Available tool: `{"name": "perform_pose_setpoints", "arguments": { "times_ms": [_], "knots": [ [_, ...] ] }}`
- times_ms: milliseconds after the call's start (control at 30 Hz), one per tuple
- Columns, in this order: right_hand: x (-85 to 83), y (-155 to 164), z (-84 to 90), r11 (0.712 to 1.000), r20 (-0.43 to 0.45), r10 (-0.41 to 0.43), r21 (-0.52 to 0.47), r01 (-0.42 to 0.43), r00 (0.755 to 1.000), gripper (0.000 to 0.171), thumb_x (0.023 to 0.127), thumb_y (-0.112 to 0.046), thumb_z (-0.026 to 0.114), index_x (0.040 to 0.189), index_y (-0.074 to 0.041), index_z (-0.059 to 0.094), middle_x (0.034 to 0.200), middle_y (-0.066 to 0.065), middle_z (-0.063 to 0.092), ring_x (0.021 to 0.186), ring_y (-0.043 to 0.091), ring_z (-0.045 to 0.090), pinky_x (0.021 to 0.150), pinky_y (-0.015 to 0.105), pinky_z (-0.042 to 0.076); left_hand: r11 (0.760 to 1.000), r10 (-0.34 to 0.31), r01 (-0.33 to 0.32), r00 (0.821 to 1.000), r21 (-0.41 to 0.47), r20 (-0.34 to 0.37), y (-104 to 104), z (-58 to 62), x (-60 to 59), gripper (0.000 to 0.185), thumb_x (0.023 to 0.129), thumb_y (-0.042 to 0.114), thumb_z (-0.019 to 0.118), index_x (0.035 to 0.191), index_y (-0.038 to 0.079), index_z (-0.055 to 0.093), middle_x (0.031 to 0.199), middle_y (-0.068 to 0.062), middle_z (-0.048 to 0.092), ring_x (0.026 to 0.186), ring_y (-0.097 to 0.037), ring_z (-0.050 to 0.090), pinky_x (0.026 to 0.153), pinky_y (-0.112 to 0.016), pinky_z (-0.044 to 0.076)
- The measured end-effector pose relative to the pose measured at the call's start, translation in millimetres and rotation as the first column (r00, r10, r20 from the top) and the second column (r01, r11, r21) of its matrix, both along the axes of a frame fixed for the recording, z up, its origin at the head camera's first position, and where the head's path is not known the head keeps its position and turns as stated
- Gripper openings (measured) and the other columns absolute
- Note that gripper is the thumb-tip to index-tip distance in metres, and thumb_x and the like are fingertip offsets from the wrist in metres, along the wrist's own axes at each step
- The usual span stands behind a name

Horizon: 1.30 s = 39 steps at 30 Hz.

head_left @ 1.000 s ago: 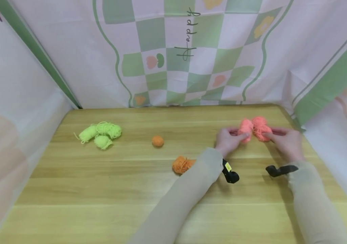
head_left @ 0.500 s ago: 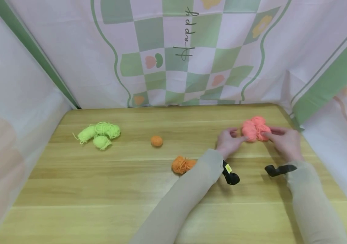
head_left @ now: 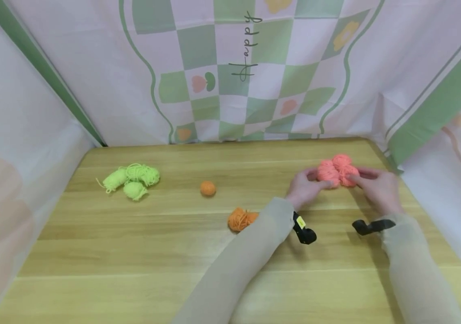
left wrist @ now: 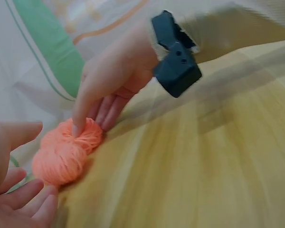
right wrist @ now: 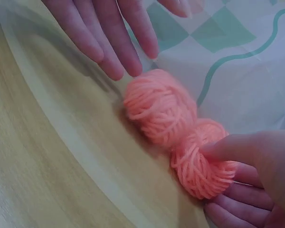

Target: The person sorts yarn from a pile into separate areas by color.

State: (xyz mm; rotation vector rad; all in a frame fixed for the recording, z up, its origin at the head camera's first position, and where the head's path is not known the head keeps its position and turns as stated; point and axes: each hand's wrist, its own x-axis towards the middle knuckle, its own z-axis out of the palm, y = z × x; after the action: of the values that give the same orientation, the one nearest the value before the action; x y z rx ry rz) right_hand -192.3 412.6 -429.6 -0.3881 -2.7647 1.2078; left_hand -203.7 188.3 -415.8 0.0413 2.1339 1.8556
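Two bundles of coral yarn lie side by side, touching, near the table's far right corner. My left hand [head_left: 305, 188] is at the left yarn bundle [head_left: 328, 173], its thumb and fingers spread; in the right wrist view its straight fingers are just off the yarn. With thumb and fingers, my right hand [head_left: 382, 191] pinches the right yarn bundle [head_left: 348, 175]. Close up in the right wrist view, the right thumb presses into the middle of that bundle, and some fingers are hidden behind or under it.
An orange yarn bundle [head_left: 240, 219] is partly covered by my left sleeve. A small orange ball [head_left: 208, 188] sits behind it. Several lime-green yarn bundles [head_left: 135, 177] lie at the far left of the wooden table [head_left: 125, 252]. A patterned curtain [head_left: 198, 108] hangs behind.
The left coral bundle has moved right against the other one, closing the gap between them. My left fingers have loosened from it. My right hand has barely moved.
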Motion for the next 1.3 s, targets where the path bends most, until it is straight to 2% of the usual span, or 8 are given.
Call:
{"name": "perform_pose_setpoints", "arguments": {
  "times_ms": [100, 200, 300, 467, 567, 733, 1033, 1300],
  "knots": [
    [2.7, -1, 3.7, 0.999, 0.028, 0.006, -0.034, -0.005, 1.000, 0.079, 0.092, -0.059, 0.068, 0.147, -0.004, 0.053, 0.139, 0.021, 0.058, 0.113, 0.017, 0.055, 0.080, 0.017, 0.045, 0.999, 0.007, -0.006, 1.000, 0.046, -0.016, -4, 5.0, -2.7, 0.058, 0.088, 0.025, 0.083, 0.140, 0.013, 0.060, 0.126, 0.002, 0.066, 0.105, -0.007, 0.062, 0.085, -0.022, 0.053],
    [5.4, -3, 9.9, 0.998, 0.056, 0.008, -0.062, -0.004, 0.998, 0.086, 0.092, -0.063, 0.065, 0.152, -0.005, 0.046, 0.146, 0.022, 0.052, 0.127, 0.034, 0.049, 0.090, 0.030, 0.047, 0.995, 0.022, -0.019, 0.999, 0.100, -0.035, -9, 10.7, -6.2, 0.055, 0.088, 0.021, 0.083, 0.138, 0.013, 0.062, 0.125, 0.000, 0.066, 0.105, -0.008, 0.063, 0.082, -0.021, 0.054],
    [6.3, -6, 17.7, 0.998, 0.058, 0.006, -0.065, -0.003, 0.998, 0.088, 0.091, -0.064, 0.064, 0.154, -0.005, 0.042, 0.149, 0.022, 0.049, 0.132, 0.039, 0.047, 0.092, 0.032, 0.048, 0.990, 0.032, -0.023, 0.998, 0.138, -0.061, -15, 17.3, -8.7, 0.052, 0.089, 0.019, 0.082, 0.137, 0.014, 0.063, 0.126, 0.001, 0.066, 0.108, -0.010, 0.064, 0.083, -0.023, 0.055],
    [4.7, -13, 31.4, 0.999, 0.018, -0.007, -0.034, 0.008, 1.000, 0.086, 0.090, -0.063, 0.067, 0.152, -0.007, 0.046, 0.148, 0.019, 0.052, 0.126, 0.031, 0.054, 0.077, 0.010, 0.045, 0.987, 0.054, -0.036, 0.992, 0.158, -0.113, -25, 31.5, -12.4, 0.053, 0.087, 0.022, 0.084, 0.136, 0.016, 0.064, 0.124, 0.007, 0.067, 0.112, -0.013, 0.064, 0.084, -0.023, 0.055],
    [4.7, -18, 39.0, 1.000, -0.019, 0.008, -0.019, -0.008, 1.000, 0.084, 0.090, -0.060, 0.069, 0.151, -0.007, 0.048, 0.146, 0.020, 0.053, 0.120, 0.021, 0.058, 0.076, 0.005, 0.043, 0.985, 0.076, -0.052, 0.987, 0.167, -0.140, -33, 40.1, -14.4, 0.052, 0.086, 0.024, 0.085, 0.134, 0.018, 0.066, 0.121, 0.010, 0.067, 0.112, -0.013, 0.064, 0.085, -0.023, 0.054],
    [5.9, -28, 50.7, 0.999, -0.066, 0.037, -0.010, -0.038, 0.997, 0.081, 0.090, -0.058, 0.071, 0.150, -0.007, 0.050, 0.144, 0.021, 0.054, 0.114, 0.011, 0.060, 0.076, 0.005, 0.045, 0.976, 0.083, -0.041, 0.977, 0.212, -0.196, -48, 54.7, -17.0, 0.050, 0.087, 0.025, 0.084, 0.134, 0.018, 0.066, 0.123, 0.009, 0.067, 0.111, -0.010, 0.063, 0.087, -0.022, 0.054],
    [10.1, -51, 70.3, 0.996, -0.092, 0.078, -0.030, -0.081, 0.993, 0.077, 0.090, -0.053, 0.073, 0.150, -0.009, 0.051, 0.144, 0.019, 0.056, 0.123, 0.020, 0.060, 0.077, 0.006, 0.047, 0.959, 0.071, 0.007, 0.962, 0.283, -0.264, -69, 76.0, -17.4, 0.054, 0.087, 0.023, 0.084, 0.136, 0.013, 0.063, 0.121, 0.009, 0.068, 0.107, -0.007, 0.064, 0.087, -0.020, 0.053],
    [11.5, -74, 78.3, 0.989, -0.145, 0.132, -0.044, -0.140, 0.981, 0.072, 0.091, -0.047, 0.075, 0.146, -0.006, 0.055, 0.142, 0.019, 0.057, 0.120, 0.020, 0.061, 0.079, 0.007, 0.048, 0.961, 0.045, 0.042, 0.951, 0.275, -0.304, -90, 82.9, -17.1, 0.055, 0.089, 0.023, 0.082, 0.139, 0.015, 0.062, 0.127, 0.005, 0.067, 0.110, -0.007, 0.062, 0.090, -0.019, 0.051]
  ]
}}
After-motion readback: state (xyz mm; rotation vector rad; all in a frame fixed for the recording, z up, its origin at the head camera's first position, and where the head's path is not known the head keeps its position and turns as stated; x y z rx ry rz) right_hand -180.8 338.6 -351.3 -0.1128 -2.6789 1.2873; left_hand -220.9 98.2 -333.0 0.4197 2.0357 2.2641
